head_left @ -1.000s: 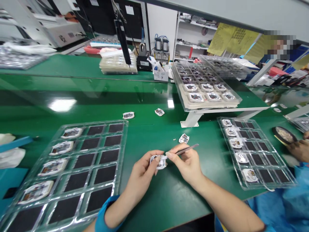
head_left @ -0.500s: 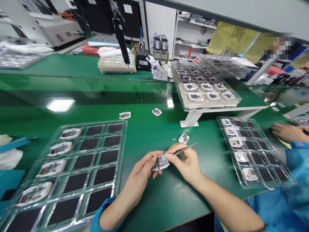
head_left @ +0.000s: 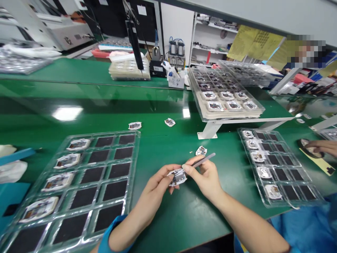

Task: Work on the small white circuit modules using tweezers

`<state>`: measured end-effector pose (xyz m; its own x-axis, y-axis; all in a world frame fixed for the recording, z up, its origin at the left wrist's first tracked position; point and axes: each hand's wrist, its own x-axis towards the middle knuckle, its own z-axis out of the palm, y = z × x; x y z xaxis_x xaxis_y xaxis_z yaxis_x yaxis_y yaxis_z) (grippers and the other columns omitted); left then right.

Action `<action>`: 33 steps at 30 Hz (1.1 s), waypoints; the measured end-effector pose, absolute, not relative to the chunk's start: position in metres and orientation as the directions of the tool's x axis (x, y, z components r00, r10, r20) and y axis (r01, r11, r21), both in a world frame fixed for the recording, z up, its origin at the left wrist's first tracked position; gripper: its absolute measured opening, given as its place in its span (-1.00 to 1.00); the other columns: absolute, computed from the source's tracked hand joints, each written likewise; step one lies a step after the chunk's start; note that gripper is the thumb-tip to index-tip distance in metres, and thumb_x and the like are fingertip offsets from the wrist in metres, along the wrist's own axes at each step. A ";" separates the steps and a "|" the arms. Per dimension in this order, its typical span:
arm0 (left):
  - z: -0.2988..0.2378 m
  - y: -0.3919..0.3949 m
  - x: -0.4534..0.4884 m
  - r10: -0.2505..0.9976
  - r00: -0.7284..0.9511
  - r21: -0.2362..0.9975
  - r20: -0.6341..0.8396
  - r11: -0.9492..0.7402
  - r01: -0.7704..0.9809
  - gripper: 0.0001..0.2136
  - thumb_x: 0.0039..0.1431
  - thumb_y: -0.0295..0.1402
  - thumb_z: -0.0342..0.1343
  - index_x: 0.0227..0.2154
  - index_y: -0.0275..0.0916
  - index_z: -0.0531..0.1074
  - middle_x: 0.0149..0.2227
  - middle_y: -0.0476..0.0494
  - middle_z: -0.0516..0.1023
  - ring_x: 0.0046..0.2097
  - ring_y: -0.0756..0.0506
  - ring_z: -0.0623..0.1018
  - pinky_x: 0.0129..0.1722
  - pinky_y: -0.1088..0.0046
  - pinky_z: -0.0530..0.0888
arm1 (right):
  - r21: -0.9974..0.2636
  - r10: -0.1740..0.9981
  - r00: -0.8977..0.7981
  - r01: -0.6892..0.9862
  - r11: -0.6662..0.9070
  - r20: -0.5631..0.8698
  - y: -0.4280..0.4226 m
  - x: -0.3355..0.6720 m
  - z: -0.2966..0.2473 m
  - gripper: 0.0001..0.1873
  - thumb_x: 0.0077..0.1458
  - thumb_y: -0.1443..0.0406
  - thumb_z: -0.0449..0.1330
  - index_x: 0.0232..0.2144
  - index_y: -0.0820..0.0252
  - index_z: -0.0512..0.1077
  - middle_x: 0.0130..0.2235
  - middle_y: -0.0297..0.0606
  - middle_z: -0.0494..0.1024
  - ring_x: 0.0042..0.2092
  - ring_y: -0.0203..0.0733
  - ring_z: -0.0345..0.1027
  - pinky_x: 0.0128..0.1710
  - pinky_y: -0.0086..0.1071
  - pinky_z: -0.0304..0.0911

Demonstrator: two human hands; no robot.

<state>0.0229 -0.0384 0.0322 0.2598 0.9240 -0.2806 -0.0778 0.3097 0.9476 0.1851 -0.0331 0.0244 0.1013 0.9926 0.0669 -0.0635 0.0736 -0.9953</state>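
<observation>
My left hand (head_left: 155, 188) pinches a small white electronic part (head_left: 178, 176) between thumb and fingers, just above the green bench. My right hand (head_left: 205, 177) grips a pair of metal tweezers (head_left: 204, 160), whose tips touch the part. One loose part (head_left: 201, 151) lies on the bench just beyond my hands. Two more loose parts, the left one (head_left: 134, 125) and the right one (head_left: 170, 122), lie farther back.
A clear tray (head_left: 79, 182) with dark pockets and several parts lies at the left. Another tray (head_left: 276, 165) lies at the right. A raised stack of trays (head_left: 223, 95) stands on a white stand. A co-worker's hand (head_left: 322, 147) rests at the far right.
The part in my left hand has tilted and shifted slightly right. The tweezers have swung a little upward. The co-worker's hand at the far right moved over a round dark dish.
</observation>
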 end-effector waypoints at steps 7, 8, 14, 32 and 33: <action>0.029 -0.037 0.023 0.935 0.262 0.970 -0.238 0.243 0.015 -0.76 0.18 -0.26 0.08 -0.16 -0.25 0.50 -0.36 -0.06 0.53 -0.42 -0.04 0.43 -0.38 0.44 0.38 | -0.995 0.993 0.103 -0.079 0.060 0.052 -0.031 0.185 0.019 -0.88 -0.02 0.25 0.37 -0.43 0.14 0.51 -0.43 -0.35 0.58 -0.36 -0.23 0.44 -0.31 -0.36 0.32; 0.029 -0.038 0.024 0.936 0.265 0.972 -0.232 0.235 0.021 -0.76 0.18 -0.26 0.08 -0.16 -0.25 0.50 -0.36 -0.07 0.54 -0.41 -0.04 0.43 -0.37 0.44 0.38 | -0.995 0.993 0.105 -0.086 0.059 0.050 -0.031 0.185 0.019 -0.88 -0.03 0.26 0.37 -0.44 0.14 0.51 -0.44 -0.36 0.57 -0.37 -0.24 0.44 -0.31 -0.36 0.32; 0.028 -0.038 0.021 0.929 0.307 0.978 -0.207 0.206 0.037 -0.74 0.15 -0.30 0.10 -0.12 -0.23 0.48 -0.36 -0.07 0.55 -0.38 -0.06 0.46 -0.37 0.44 0.39 | -0.984 0.994 0.105 -0.169 0.052 0.034 -0.030 0.184 0.020 -0.89 -0.07 0.29 0.39 -0.47 0.14 0.52 -0.47 -0.37 0.59 -0.41 -0.24 0.43 -0.35 -0.37 0.32; 0.037 -0.035 0.015 0.912 0.364 0.977 -0.189 0.139 0.159 -0.73 0.15 -0.30 0.05 -0.10 -0.21 0.46 -0.32 -0.09 0.56 -0.41 -0.06 0.44 -0.34 0.42 0.42 | -0.981 0.996 0.092 -0.195 0.008 -0.010 -0.029 0.184 0.026 -0.77 -0.12 0.18 0.43 -0.50 0.15 0.50 -0.51 -0.36 0.58 -0.46 -0.25 0.43 -0.39 -0.38 0.34; 0.038 -0.035 0.016 0.914 0.361 0.977 -0.186 0.134 0.164 -0.73 0.15 -0.30 0.06 -0.11 -0.21 0.47 -0.34 -0.08 0.56 -0.41 -0.06 0.44 -0.34 0.42 0.42 | -0.981 0.996 0.093 -0.194 0.009 -0.009 -0.029 0.184 0.025 -0.77 -0.11 0.17 0.43 -0.50 0.15 0.50 -0.51 -0.36 0.58 -0.46 -0.25 0.43 -0.39 -0.38 0.35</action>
